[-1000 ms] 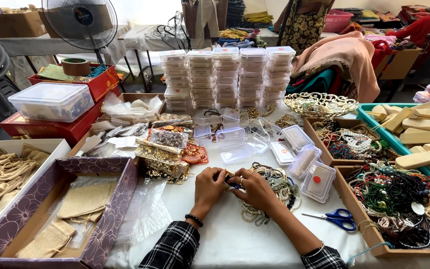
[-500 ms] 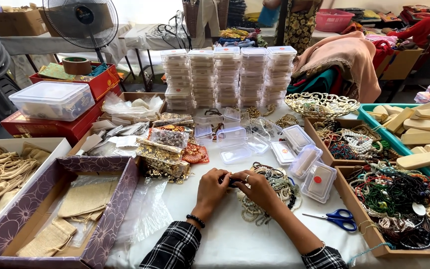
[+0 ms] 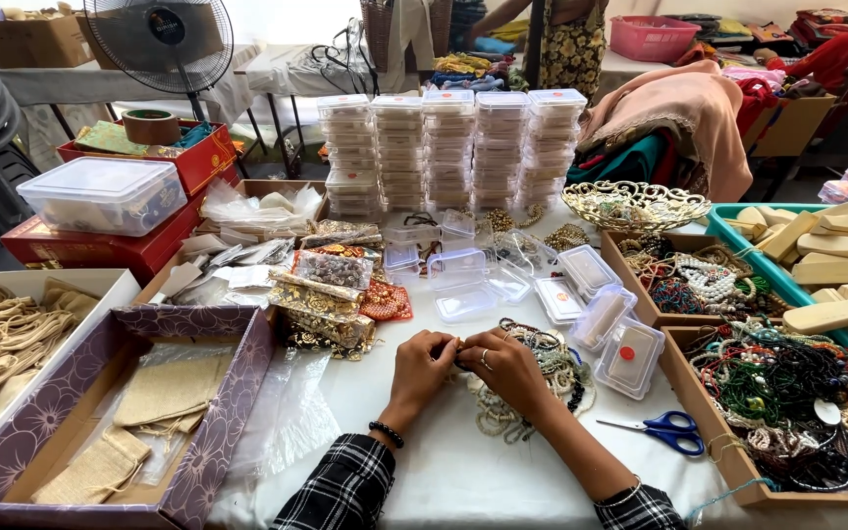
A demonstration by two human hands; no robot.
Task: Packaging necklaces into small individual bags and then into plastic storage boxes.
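Both the left hand [image 3: 424, 361] and right hand [image 3: 504, 361] pinch one beaded necklace [image 3: 532, 378] over the worktop [image 3: 463, 471]; a tangled heap remains, clear boxes [image 3: 463, 294] lie open, unfilled.

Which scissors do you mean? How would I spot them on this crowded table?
Start at the white table and find the person's right hand. Just to its right, before the cardboard tray of tangled beads, lie the scissors, flat on the cloth. They alone have bright blue handles.
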